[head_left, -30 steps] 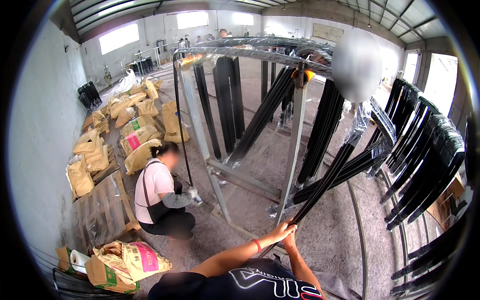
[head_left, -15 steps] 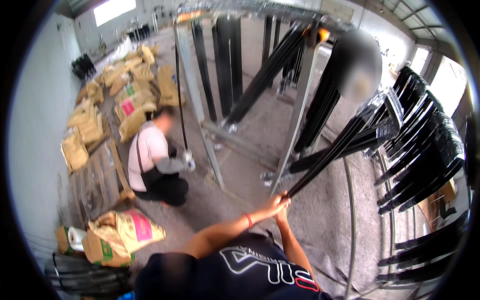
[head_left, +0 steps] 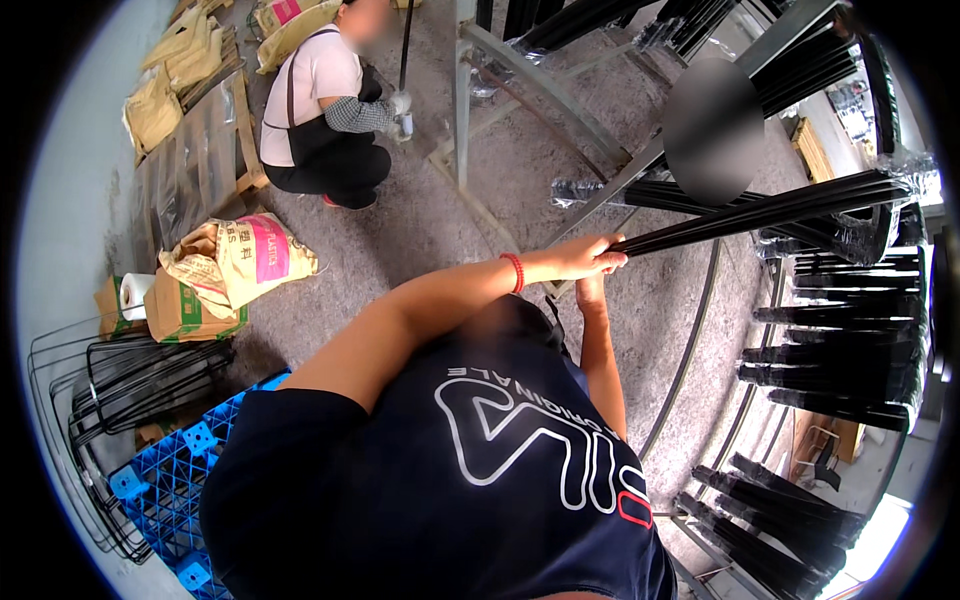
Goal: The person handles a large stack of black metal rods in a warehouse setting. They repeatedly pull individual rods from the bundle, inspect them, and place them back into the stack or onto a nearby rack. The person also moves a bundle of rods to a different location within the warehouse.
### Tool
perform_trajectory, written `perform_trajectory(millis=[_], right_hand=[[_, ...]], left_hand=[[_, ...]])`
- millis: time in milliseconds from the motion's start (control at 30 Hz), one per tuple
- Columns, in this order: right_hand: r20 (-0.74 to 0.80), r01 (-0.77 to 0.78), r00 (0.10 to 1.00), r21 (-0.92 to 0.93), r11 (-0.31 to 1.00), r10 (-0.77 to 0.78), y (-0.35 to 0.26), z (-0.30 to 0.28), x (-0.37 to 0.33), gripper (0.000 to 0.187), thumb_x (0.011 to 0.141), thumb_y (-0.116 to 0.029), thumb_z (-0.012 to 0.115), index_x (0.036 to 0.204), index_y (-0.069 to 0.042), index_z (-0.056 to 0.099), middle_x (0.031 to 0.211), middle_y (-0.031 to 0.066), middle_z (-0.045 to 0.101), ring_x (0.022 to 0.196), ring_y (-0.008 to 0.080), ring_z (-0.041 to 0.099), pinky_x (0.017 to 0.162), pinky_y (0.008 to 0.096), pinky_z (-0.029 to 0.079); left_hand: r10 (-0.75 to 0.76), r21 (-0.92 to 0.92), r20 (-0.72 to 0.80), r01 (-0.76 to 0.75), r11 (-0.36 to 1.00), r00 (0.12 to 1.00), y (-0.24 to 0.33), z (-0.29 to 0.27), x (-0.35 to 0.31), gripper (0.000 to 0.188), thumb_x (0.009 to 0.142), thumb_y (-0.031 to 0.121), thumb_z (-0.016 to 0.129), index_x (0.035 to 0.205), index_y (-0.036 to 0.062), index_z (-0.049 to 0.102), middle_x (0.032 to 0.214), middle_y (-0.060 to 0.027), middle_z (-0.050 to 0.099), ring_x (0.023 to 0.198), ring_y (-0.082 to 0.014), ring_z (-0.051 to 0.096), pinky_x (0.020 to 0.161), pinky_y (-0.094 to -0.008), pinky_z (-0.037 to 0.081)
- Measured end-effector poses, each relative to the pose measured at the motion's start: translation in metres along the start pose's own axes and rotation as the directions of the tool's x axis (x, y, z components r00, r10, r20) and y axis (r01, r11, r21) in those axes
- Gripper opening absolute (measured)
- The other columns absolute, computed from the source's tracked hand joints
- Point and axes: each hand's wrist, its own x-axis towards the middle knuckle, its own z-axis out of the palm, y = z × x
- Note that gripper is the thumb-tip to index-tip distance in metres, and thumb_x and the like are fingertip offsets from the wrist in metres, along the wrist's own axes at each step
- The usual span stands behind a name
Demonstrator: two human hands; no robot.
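Gripping the near end of a bundle of long black rods (head_left: 760, 212), I am curling my left hand (head_left: 585, 255) around it while the bundle is reaching out over the concrete floor (head_left: 440, 220) toward the plastic-wrapped black bundles (head_left: 850, 350) on the rack. My right hand (head_left: 590, 290) is sitting just beneath; I cannot tell its grip. Farther off, a crouching person (head_left: 320, 110) is working beside paper sacks (head_left: 235, 262).

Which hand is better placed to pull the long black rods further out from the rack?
Probably the left hand: it already wraps the near end of the black rods. The right hand sits just below, mostly hidden.
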Motion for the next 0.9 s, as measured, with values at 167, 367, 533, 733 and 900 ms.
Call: perform_trajectory(millis=[167, 367, 533, 733, 900], right_hand=[[0.017, -0.017, 1.000, 0.040, 0.999, 0.016, -0.009, 0.000, -0.002, 0.027, 0.082, -0.020, 0.056, 0.099, -0.007, 0.040, 0.095, 0.0018, 0.041, 0.089, 0.0131, 0.041, 0.078, 0.0298, 0.039], [-0.017, 0.008, 1.000, 0.023, 1.000, -0.007, -0.032, 0.008, -0.007, 0.030, 0.080, -0.022, 0.058, 0.098, -0.007, 0.039, 0.093, 0.0007, 0.040, 0.087, 0.0122, 0.040, 0.076, 0.0290, 0.038], [0.075, -0.064, 0.995, -0.083, 0.994, 0.071, -0.021, 0.000, -0.004, 0.040, 0.087, -0.033, 0.050, 0.112, -0.008, 0.032, 0.110, 0.0041, 0.035, 0.105, 0.0128, 0.036, 0.090, 0.0289, 0.032], [-0.028, -0.021, 0.999, 0.052, 0.998, 0.023, -0.027, 0.009, -0.011, 0.033, 0.078, -0.022, 0.061, 0.097, -0.007, 0.038, 0.092, 0.0012, 0.038, 0.087, 0.0121, 0.039, 0.075, 0.0286, 0.038], [-0.075, -0.013, 0.997, 0.060, 0.998, 0.017, -0.020, 0.011, -0.012, 0.033, 0.078, -0.023, 0.061, 0.099, -0.007, 0.040, 0.096, 0.0027, 0.040, 0.088, 0.0123, 0.040, 0.074, 0.0291, 0.039]], left_hand=[[0.043, -0.001, 0.017, -0.043, 0.999, 0.999, 0.001, -0.002, 0.001, 0.028, 0.089, 0.031, 0.047, 0.082, 0.0037, 0.046, 0.065, -0.0031, 0.048, 0.064, -0.0133, 0.047, 0.064, -0.0292, 0.040], [0.010, 0.010, 0.033, -0.010, 1.000, 0.999, -0.004, -0.004, 0.004, 0.028, 0.088, 0.029, 0.048, 0.089, 0.0008, 0.047, 0.070, -0.0059, 0.053, 0.067, -0.0159, 0.051, 0.065, -0.0295, 0.041], [0.009, 0.003, 0.037, -0.010, 1.000, 0.999, -0.004, -0.004, 0.004, 0.031, 0.088, 0.028, 0.049, 0.096, -0.0014, 0.048, 0.074, -0.0084, 0.054, 0.072, -0.0167, 0.052, 0.067, -0.0298, 0.041], [0.016, 0.009, 0.046, -0.016, 1.000, 0.999, -0.010, -0.003, 0.003, 0.032, 0.088, 0.029, 0.049, 0.097, -0.0014, 0.048, 0.073, -0.0080, 0.052, 0.069, -0.0153, 0.049, 0.066, -0.0296, 0.041], [0.004, 0.023, 0.047, -0.005, 1.000, 0.999, -0.001, -0.005, 0.000, 0.030, 0.088, 0.031, 0.049, 0.092, 0.0009, 0.047, 0.069, -0.0061, 0.050, 0.065, -0.0145, 0.048, 0.061, -0.0284, 0.040]])
